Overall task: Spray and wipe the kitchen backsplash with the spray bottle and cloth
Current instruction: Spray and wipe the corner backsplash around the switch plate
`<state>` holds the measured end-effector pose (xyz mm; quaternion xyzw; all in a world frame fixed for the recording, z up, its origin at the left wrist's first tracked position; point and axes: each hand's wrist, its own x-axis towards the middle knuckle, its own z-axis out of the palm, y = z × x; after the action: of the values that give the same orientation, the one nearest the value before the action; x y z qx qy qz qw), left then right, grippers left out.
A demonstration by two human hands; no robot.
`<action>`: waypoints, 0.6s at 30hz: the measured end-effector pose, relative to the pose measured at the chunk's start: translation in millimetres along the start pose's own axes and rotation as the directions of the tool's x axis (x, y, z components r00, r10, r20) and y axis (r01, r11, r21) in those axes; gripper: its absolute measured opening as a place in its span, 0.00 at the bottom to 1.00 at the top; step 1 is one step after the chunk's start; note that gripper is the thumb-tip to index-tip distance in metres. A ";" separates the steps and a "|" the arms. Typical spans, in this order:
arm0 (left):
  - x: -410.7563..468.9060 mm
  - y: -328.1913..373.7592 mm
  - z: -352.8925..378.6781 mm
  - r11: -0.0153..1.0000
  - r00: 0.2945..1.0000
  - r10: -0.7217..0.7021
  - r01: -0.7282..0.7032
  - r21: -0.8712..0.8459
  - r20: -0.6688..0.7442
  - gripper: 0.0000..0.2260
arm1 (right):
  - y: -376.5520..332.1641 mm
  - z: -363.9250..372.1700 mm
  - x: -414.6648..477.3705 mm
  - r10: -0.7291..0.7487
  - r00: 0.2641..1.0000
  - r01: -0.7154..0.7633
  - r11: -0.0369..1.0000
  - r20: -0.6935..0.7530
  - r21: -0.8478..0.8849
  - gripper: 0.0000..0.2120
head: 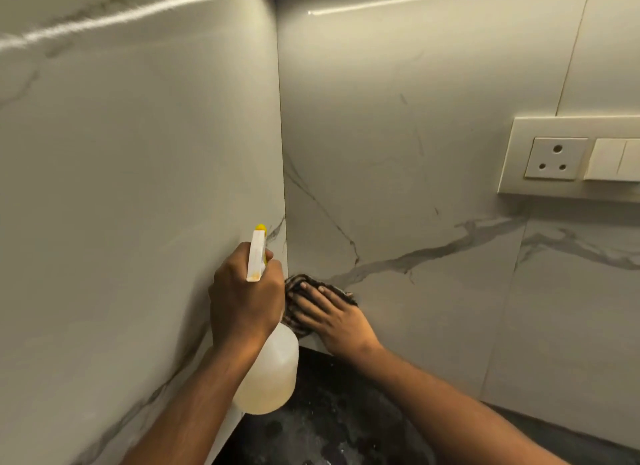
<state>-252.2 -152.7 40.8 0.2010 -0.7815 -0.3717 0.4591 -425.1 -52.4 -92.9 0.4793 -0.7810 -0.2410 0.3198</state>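
Nearest the camera lies the countertop (329,423), a black stone slab mottled with grey and faintly glossy, and above it hangs the spray bottle (270,371), a rounded, translucent white plastic body with pale yellowish liquid inside. The left hand (242,291) is clamped round the bottle's neck, fingers curled at the trigger, so the flat white head and its small yellow nozzle (260,227) point up towards the corner of the walls. Just beyond, the right hand (332,315) lies flat with its fingers straight and spread, pressing the cloth (298,284) against the backsplash (398,152) low in that corner, just above the counter. The cloth is dark, striped and bunched – soft and ribbed, as far as one can tell. So the wiping stage looks to be under way at the bottom corner, and the bottle is held ready rather than set down. No droplets or wet streaks can be made out on the tiles (the sheen could hide them), so how much is already cleaned cannot be told. By the look of it most of the surface remains: the large smooth, glossy marble-look slabs with thin grey veins and fine joints, both the back wall and the side panel (138,152) on the left. Farther right sits a cream plastic socket plate (568,156) – a spot to wipe round with care.
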 end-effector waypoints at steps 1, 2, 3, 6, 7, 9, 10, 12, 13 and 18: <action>-2.4 -1.8 -1.7 1.000 1.000 -0.011 0.011 0.009 0.005 0.08 | 0.0 -1.3 -1.3 -0.026 0.999 0.026 0.999 0.024 0.020 0.32; -4.4 -2.8 -3.4 1.000 1.000 -0.018 0.018 0.010 0.008 0.09 | -0.3 -1.3 -2.9 -0.058 0.997 0.057 0.998 0.049 0.019 0.32; -7.3 -2.8 -5.3 1.000 1.000 -0.023 0.023 0.009 0.007 0.10 | -2.7 -0.5 -5.5 -0.096 0.992 0.096 0.995 0.086 0.006 0.32; -14.3 2.8 -9.2 0.999 0.999 -0.039 0.039 -0.007 0.014 0.09 | -12.4 7.7 -13.5 -0.212 0.954 0.214 0.977 0.212 0.013 0.32; -15.8 5.3 -10.6 0.999 0.999 -0.041 0.041 -0.013 0.017 0.08 | -14.6 7.8 -15.1 -0.228 0.946 0.234 0.972 0.230 0.001 0.31; -14.8 10.5 -14.4 0.999 0.999 -0.045 0.046 -0.019 0.019 0.08 | 0.1 1.5 -14.8 -0.276 0.937 0.294 0.954 0.214 -0.058 0.29; -13.2 12.0 -16.0 0.999 0.999 -0.046 0.046 -0.018 0.022 0.08 | 14.2 -5.5 -13.6 -0.300 0.937 0.319 0.944 0.180 -0.088 0.28; -9.4 18.5 -20.9 0.999 0.999 -0.046 0.046 -0.028 0.021 0.09 | 57.3 -34.8 -9.0 -0.280 0.957 0.289 0.940 0.075 -0.181 0.27; -7.8 22.3 -21.6 0.999 0.999 -0.036 0.037 -0.032 0.017 0.09 | 84.7 -54.3 -6.3 -0.235 0.972 0.230 0.955 -0.007 -0.190 0.28; -4.7 36.5 -13.0 0.999 1.000 -0.017 0.018 -0.041 0.017 0.06 | 248.9 -177.1 14.4 0.191 0.848 -0.233 0.972 -0.495 -0.024 0.24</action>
<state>-237.6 -131.3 69.9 0.1952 -0.7756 -0.3936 0.4532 -448.5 27.8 201.2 0.4219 -0.7119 -0.1071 0.5511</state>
